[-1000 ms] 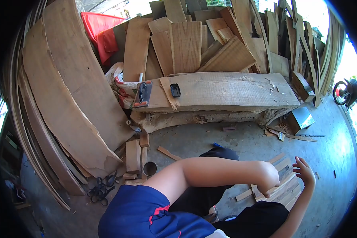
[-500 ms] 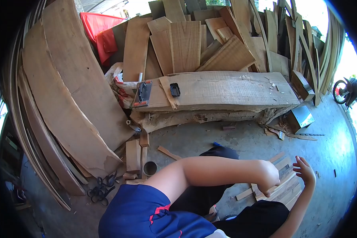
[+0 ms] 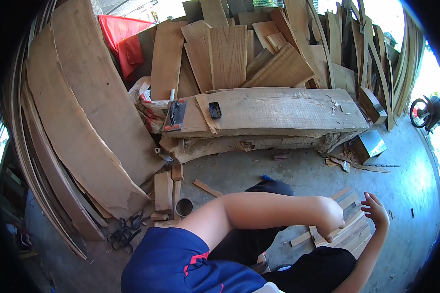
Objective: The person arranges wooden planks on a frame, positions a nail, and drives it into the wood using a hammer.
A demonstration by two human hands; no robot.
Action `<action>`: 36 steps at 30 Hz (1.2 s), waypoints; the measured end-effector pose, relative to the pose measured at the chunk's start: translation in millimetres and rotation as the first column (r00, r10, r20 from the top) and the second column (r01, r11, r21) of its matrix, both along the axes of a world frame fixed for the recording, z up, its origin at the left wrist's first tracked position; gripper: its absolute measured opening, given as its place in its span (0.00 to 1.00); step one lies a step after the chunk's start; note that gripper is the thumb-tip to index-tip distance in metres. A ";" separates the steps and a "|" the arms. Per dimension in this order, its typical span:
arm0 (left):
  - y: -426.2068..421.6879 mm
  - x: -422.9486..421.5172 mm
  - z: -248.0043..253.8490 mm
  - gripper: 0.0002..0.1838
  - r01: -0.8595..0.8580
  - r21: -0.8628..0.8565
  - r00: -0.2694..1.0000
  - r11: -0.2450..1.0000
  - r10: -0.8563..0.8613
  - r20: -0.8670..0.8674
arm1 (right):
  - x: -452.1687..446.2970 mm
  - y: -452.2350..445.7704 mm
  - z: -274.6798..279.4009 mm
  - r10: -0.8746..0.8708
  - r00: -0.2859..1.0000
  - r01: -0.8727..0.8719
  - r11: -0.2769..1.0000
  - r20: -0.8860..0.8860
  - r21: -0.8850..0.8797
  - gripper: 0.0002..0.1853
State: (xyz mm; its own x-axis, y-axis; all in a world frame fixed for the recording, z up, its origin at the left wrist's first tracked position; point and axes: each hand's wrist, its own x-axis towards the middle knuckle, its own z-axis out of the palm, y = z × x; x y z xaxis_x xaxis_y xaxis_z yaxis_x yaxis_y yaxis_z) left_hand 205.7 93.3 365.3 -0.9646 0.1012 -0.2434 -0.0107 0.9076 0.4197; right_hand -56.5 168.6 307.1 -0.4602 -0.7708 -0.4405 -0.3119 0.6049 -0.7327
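My left hand (image 3: 331, 217) is bent down at the wrist above wooden slats (image 3: 354, 229) laid side by side on the floor. Its fingers curl inward, and whatever they may hold is hidden behind the back of the hand. Just to the right, my right hand (image 3: 374, 210) is raised with fingers stretched out, and nothing shows in it. I cannot tell whether either hand touches the slats. Below them, my knee in black trousers (image 3: 327, 268) covers part of the slats.
A thick wooden bench (image 3: 278, 110) stands ahead, bearing a sander-like tool (image 3: 177, 115) and a small black tray (image 3: 214, 110). Boards (image 3: 228, 56) lean behind it; large slabs (image 3: 83, 132) lean at left. A cup (image 3: 184, 207) and tangled black straps (image 3: 124, 234) lie on the floor.
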 end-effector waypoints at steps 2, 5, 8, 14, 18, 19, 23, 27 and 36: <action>-0.1 0.2 -0.3 0.24 -0.014 0.002 1.000 1.000 0.014 0.004 | 0.7 0.4 0.2 -0.011 1.000 0.011 1.000 0.002 -0.005 0.30; -0.2 0.1 -1.3 0.24 -0.009 -0.001 1.000 1.000 0.009 -0.003 | 0.7 0.7 0.3 -0.017 1.000 0.017 1.000 0.002 -0.002 0.31; -0.8 0.7 -1.6 0.24 -0.009 0.009 1.000 1.000 0.009 -0.007 | 5.6 1.4 5.8 0.002 1.000 -0.002 1.000 0.007 0.010 0.31; -0.8 1.1 0.1 0.24 -0.021 0.023 1.000 1.000 0.021 0.018 | 6.3 2.3 6.7 -0.006 1.000 0.006 1.000 0.007 0.004 0.31; -2.5 2.3 0.9 0.25 0.033 0.010 0.999 0.999 -0.032 -0.024 | 0.7 -1.3 3.0 0.000 1.000 0.000 1.000 0.000 -0.002 0.30; -5.2 3.1 -1.9 0.24 0.010 0.006 0.999 1.000 -0.009 -0.030 | -4.3 -2.0 -3.5 -0.017 1.000 0.017 1.000 0.011 -0.003 0.29; -2.9 4.7 13.7 0.26 0.024 -0.017 0.995 1.000 -0.022 0.092 | 13.5 -1.5 13.2 0.087 0.993 -0.088 0.996 -0.080 -0.004 0.30; -8.6 10.6 20.5 0.31 0.035 -0.066 0.999 0.997 -0.035 0.007 | 0.9 -3.5 1.5 0.138 0.989 -0.134 0.986 -0.045 0.095 0.38; -5.8 12.7 17.8 0.30 -0.028 -0.073 1.000 0.997 0.028 0.002 | -2.2 -5.9 -8.6 0.090 0.996 -0.088 0.993 -0.015 0.074 0.38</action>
